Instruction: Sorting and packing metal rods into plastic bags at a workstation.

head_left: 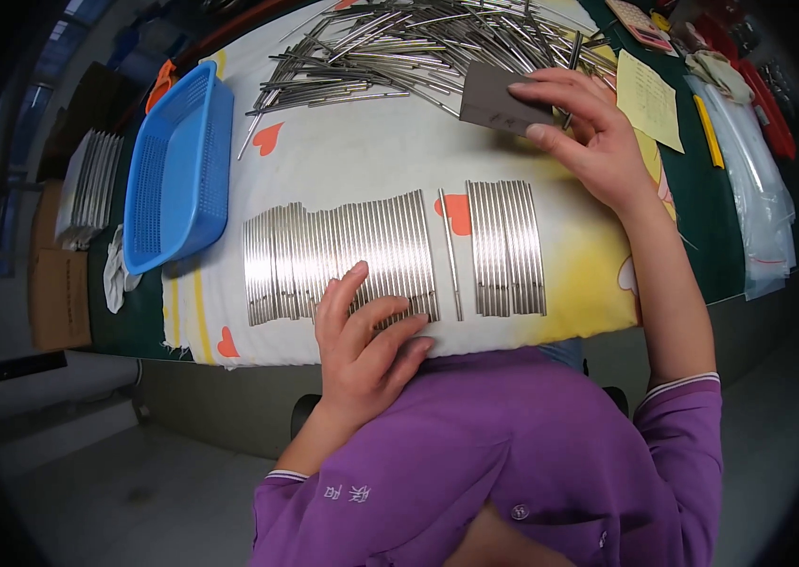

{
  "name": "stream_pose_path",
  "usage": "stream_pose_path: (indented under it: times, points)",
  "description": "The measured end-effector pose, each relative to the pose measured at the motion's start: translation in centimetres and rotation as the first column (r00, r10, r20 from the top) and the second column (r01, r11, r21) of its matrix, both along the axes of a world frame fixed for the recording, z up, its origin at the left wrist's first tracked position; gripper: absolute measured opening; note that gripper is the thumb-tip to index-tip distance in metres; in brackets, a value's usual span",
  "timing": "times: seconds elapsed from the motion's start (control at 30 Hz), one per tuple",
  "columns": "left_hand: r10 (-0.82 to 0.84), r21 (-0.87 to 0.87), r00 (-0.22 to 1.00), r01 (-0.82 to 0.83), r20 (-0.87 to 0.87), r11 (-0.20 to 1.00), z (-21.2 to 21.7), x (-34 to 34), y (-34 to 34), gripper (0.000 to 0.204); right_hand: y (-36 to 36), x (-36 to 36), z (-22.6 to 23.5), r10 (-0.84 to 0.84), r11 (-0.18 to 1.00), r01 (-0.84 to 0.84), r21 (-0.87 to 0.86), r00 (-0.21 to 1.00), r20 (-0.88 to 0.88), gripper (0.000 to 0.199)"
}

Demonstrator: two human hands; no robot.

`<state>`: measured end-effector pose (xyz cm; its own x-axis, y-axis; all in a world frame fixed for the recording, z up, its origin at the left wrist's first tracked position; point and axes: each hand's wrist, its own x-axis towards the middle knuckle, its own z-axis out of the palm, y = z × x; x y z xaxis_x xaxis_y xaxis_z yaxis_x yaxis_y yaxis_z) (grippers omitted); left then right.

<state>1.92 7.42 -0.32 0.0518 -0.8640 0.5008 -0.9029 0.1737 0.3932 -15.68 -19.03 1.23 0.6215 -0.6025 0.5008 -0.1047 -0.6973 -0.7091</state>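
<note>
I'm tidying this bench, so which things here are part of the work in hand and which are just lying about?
In use:
- left hand flat on the big row of aligned metal rods
- right hand, its grip on a grey card
- loose rod pile
- smaller rod row
- single rod

Lying about:
- blue basket
- yellow paper
- plastic bags
</note>
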Motion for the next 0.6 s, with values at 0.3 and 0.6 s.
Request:
stream_pose_path:
  times: [0.3, 0.6]
  points:
    - [0.046, 0.034, 0.999, -0.046, 0.005, 0.998, 0.3, -0.2, 0.3, 0.025, 0.3, 0.0, -0.7, 0.007, 1.0, -0.007, 0.015, 1.0, 0.008, 0.035]
    - [0.145, 0.044, 0.989, -0.145, 0.008, 0.988, 0.2, 0.3, 1.2, 0.024, 0.5, 0.2, -0.7, -0.021, 1.0, 0.02, -0.01, 0.999, -0.039, 0.035]
